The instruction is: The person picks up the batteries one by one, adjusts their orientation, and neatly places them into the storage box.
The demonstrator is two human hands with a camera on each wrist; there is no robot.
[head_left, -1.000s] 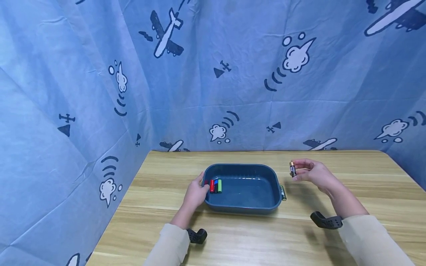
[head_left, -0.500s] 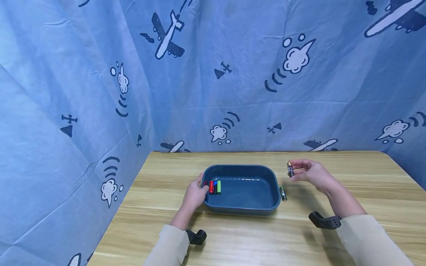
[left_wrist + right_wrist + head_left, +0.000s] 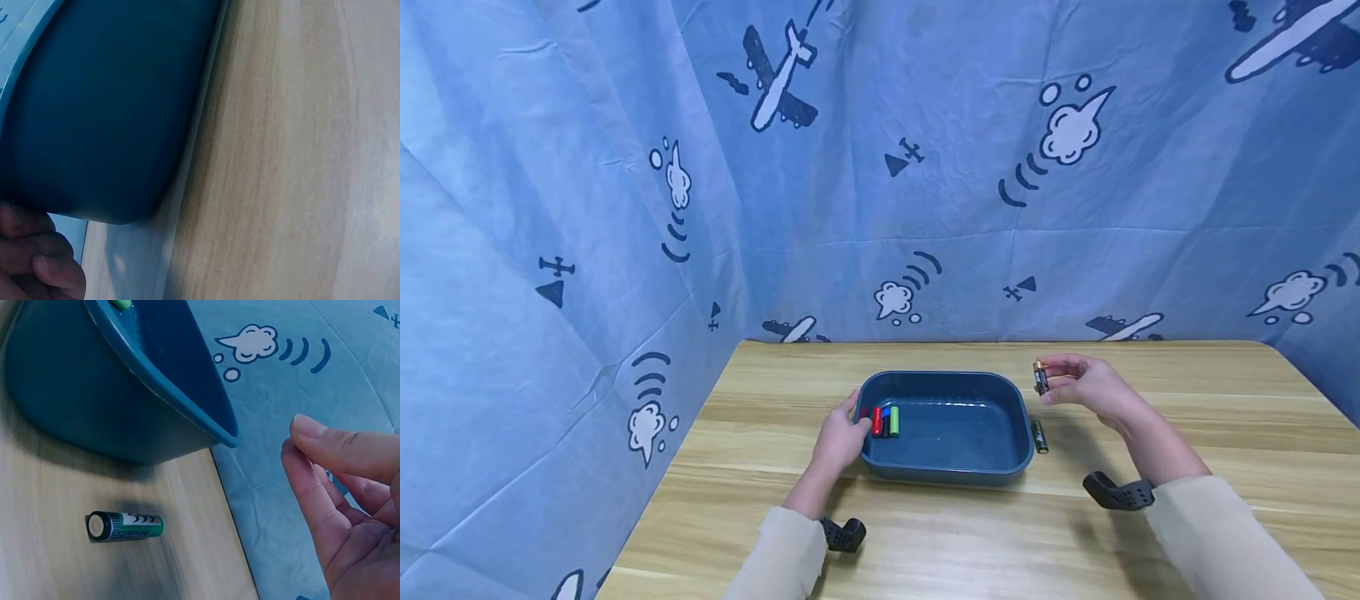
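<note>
A dark blue rectangular bin (image 3: 955, 472) stands on the table. My left hand (image 3: 841, 435) grips its left end, thumb over the rim; curled fingers (image 3: 44, 256) show by the wall in the left wrist view. Inside, at the left, a red battery (image 3: 877, 422), a blue-and-black battery (image 3: 886, 422) and a green battery (image 3: 894, 422) lie side by side. My right hand (image 3: 1086, 387) pinches a black-and-gold battery (image 3: 1041, 377) upright in the air, right of the bin; the fingers hide it in the right wrist view. A green-and-black battery (image 3: 128, 525) lies on the table beside the bin's right end.
The wooden table (image 3: 1247, 417) reaches out on both sides of the bin. A blue cloth (image 3: 955, 208) printed with planes and clouds hangs behind and to the left. Black wrist mounts (image 3: 1118, 492) sit on both forearms.
My right hand has moved left with the battery, closer to the bin's right end. My left hand stays on the bin, and the batteries inside have not moved.
</note>
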